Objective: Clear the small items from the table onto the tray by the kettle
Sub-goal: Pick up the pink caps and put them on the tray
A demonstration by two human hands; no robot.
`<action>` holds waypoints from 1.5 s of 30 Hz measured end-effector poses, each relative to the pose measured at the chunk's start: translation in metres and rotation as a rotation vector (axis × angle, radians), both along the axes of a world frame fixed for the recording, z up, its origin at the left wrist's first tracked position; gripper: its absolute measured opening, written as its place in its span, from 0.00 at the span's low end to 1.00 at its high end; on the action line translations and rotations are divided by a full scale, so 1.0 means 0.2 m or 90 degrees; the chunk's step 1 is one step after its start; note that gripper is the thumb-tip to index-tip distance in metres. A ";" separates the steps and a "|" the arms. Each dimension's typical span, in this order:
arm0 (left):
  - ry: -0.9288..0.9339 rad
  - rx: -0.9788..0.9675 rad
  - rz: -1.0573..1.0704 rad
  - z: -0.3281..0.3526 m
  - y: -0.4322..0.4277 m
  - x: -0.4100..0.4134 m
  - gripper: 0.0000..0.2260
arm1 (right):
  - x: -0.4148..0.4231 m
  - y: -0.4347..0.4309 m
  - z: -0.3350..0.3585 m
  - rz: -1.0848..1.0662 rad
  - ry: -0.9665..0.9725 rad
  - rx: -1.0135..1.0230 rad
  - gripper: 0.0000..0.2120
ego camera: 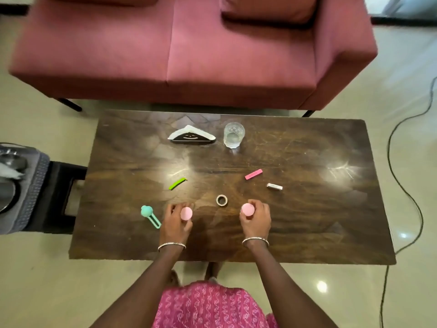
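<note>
left hand (174, 222) grips pink disc (186, 213) | right hand (257, 220) seemingly grips second pink disc (247, 209)

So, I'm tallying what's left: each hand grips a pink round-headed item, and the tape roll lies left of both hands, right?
Not quite: the head view shows the tape roll between the left hand and right hand. Each does grip a pink round-headed item.

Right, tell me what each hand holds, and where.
Left hand grips a small pink round-topped item below its round top; right hand grips a second pink round-topped item likewise.
</note>
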State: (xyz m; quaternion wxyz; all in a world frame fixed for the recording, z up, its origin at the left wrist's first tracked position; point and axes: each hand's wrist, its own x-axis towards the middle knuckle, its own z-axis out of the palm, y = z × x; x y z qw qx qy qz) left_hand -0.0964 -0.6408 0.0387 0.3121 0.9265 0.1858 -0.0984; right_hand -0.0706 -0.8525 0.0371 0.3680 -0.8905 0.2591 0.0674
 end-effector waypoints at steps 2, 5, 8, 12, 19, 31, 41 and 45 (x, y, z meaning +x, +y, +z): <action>-0.010 -0.012 0.018 0.06 0.09 -0.05 0.18 | -0.04 0.11 0.05 0.026 -0.019 0.012 0.17; -0.043 -0.048 0.044 0.13 0.24 -0.14 0.19 | -0.09 0.27 0.10 0.080 -0.023 0.012 0.17; -0.063 -0.063 0.094 0.19 0.43 -0.26 0.19 | -0.15 0.49 0.14 0.128 -0.031 0.031 0.17; -0.099 -0.080 0.140 0.24 0.68 -0.42 0.18 | -0.25 0.80 0.20 0.180 -0.043 0.042 0.17; -0.098 -0.106 0.219 0.30 1.17 -0.74 0.19 | -0.48 1.39 0.28 0.239 -0.058 0.025 0.15; -0.146 -0.067 0.338 0.38 1.99 -1.03 0.18 | -0.72 2.27 0.34 0.377 -0.077 0.027 0.14; -0.153 -0.039 0.366 0.34 2.53 -0.86 0.19 | -0.54 2.82 0.29 0.433 -0.064 0.053 0.15; -0.143 -0.051 0.346 0.29 2.72 -0.64 0.19 | -0.39 3.04 0.23 0.394 -0.056 0.066 0.15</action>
